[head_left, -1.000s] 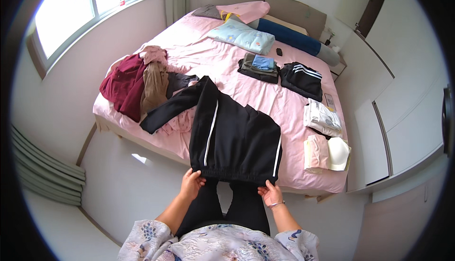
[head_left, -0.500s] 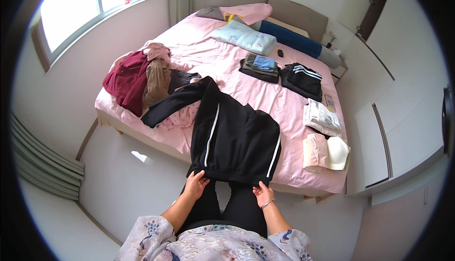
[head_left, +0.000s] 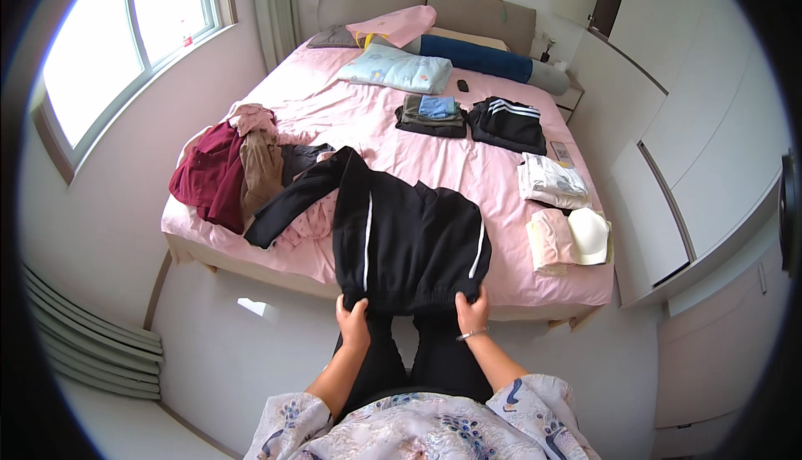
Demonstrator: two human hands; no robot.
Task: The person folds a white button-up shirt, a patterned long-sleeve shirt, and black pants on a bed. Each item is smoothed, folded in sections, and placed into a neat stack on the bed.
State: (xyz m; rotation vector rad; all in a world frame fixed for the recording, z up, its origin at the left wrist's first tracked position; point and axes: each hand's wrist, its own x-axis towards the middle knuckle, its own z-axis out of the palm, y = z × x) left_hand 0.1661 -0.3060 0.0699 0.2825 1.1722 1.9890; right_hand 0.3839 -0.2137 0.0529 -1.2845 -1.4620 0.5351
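A black sweatshirt with a white stripe down each side lies spread over the near edge of the bed, its ribbed hem toward me. One of its sleeves stretches out to the left; the other is hidden. My left hand grips the left corner of the hem, thumb on top. At the right corner, my right hand, with a bracelet at the wrist, is closed on the same hem. Between my hands the hem is held fairly straight, just off the bed's edge.
Crumpled clothes in maroon, brown and grey lie at the bed's left. Folded dark clothes, folded white clothes and a white bra lie along the right. A pillow and a blue bolster are farther back.
The view has tilted up and shifted, showing more of the headboard. Both hands keep hold of the hem, their thumbs now wrapped over it, and the hem looks raised a little.
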